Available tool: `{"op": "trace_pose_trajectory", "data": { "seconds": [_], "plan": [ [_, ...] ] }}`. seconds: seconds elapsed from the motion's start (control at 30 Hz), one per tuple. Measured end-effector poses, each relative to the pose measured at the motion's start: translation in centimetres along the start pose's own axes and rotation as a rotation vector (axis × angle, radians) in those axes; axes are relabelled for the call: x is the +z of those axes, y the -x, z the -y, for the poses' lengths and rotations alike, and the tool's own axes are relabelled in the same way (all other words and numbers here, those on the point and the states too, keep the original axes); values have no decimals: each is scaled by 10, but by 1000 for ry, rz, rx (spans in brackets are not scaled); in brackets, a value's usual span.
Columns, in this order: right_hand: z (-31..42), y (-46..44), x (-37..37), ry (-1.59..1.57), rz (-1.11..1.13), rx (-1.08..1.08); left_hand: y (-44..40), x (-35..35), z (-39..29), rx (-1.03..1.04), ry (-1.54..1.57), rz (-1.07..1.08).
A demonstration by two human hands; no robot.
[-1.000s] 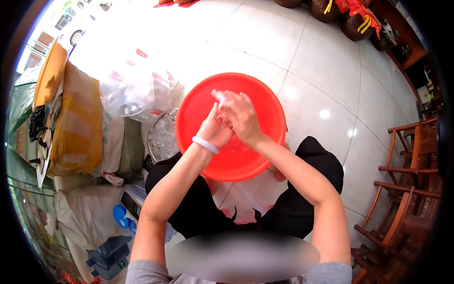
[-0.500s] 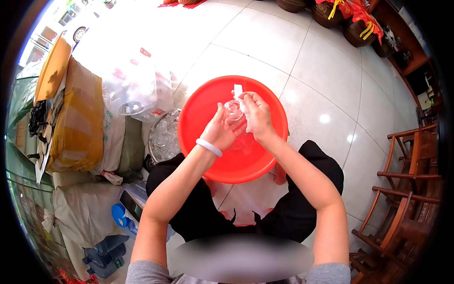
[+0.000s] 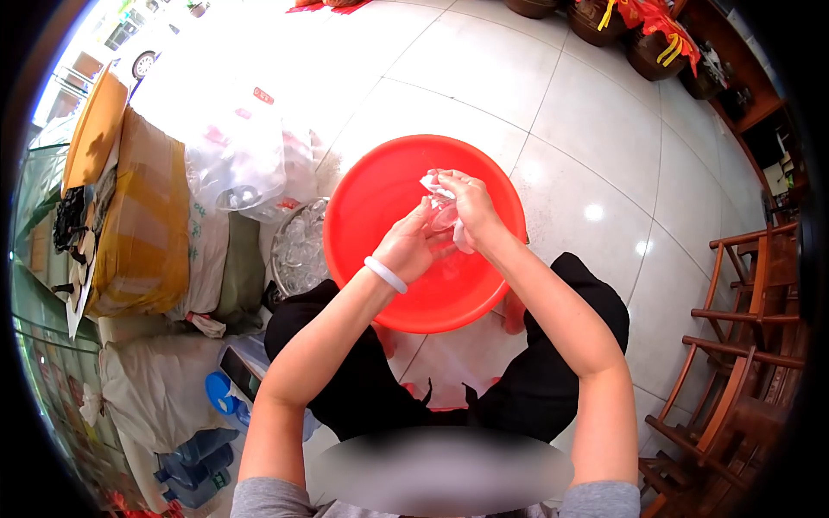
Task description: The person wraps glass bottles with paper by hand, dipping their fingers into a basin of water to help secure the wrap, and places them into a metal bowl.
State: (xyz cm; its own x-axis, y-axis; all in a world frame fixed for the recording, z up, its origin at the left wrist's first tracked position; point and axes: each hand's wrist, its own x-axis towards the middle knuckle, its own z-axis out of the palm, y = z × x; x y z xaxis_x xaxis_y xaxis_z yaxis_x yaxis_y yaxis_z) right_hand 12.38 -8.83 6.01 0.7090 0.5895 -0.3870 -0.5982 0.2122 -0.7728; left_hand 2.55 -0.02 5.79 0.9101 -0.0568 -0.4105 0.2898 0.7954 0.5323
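Observation:
Over a red basin (image 3: 371, 164), my left hand (image 3: 406, 248) is closed around a small clear glass cup (image 3: 444, 216), its fingers curved beneath it. My right hand (image 3: 473, 207) grips a white cloth (image 3: 464, 239), which shows on both sides of the fingers and touches the cup. Part of the cup is hidden behind the right hand. A white bangle (image 3: 385, 274) circles my left wrist. What lies in the bottom of the basin is hard to make out.
Left of the basin stands a metal bowl (image 3: 275, 259) of clear glassware, with clear plastic bags (image 3: 237, 164) behind it. A taped carton (image 3: 142, 216) is farther left. Wooden chairs (image 3: 734, 363) stand at right, and dark jars (image 3: 648, 60) at the far right.
My right hand has turned and come down over the cup, bunching the cloth closer to it. The cup is now tilted and more covered. My left hand has shifted slightly.

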Motion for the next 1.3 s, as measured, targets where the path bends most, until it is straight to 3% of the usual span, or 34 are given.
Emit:
{"op": "trace_pose_trajectory", "data": {
  "seconds": [0.17,0.33,0.4,0.47,0.67,0.83,0.87,0.9,1.0,1.2,1.27,1.3],
  "plan": [
    [1,2,3,-2,57,-146,-2,-5,-4,44,15,-29],
    [-4,12,0,38,81,-96,0,5,-10,120,212,-122],
    [-15,9,1,38,-3,-194,0,3,-9,146,235,-139],
    [-21,6,0,65,-8,-244,0,-1,-5,142,217,9],
    [-17,12,8,139,-22,-311,3,8,-1,41,67,7],
    [-25,14,6,186,5,-409,-1,-2,-7,93,189,57],
    [-23,16,3,182,2,-411,-1,-4,-9,119,235,18],
    [-22,19,1,144,7,-331,-2,-15,-13,107,254,187],
    [-20,22,3,73,-5,-247,-2,-19,-14,68,258,257],
    [-9,24,-1,106,-16,-217,2,-12,-18,48,222,105],
    [-12,19,0,301,-43,-525,0,-20,-19,50,217,108],
    [-10,21,1,302,-40,-524,-1,-24,-21,48,222,176]
  ]
}}
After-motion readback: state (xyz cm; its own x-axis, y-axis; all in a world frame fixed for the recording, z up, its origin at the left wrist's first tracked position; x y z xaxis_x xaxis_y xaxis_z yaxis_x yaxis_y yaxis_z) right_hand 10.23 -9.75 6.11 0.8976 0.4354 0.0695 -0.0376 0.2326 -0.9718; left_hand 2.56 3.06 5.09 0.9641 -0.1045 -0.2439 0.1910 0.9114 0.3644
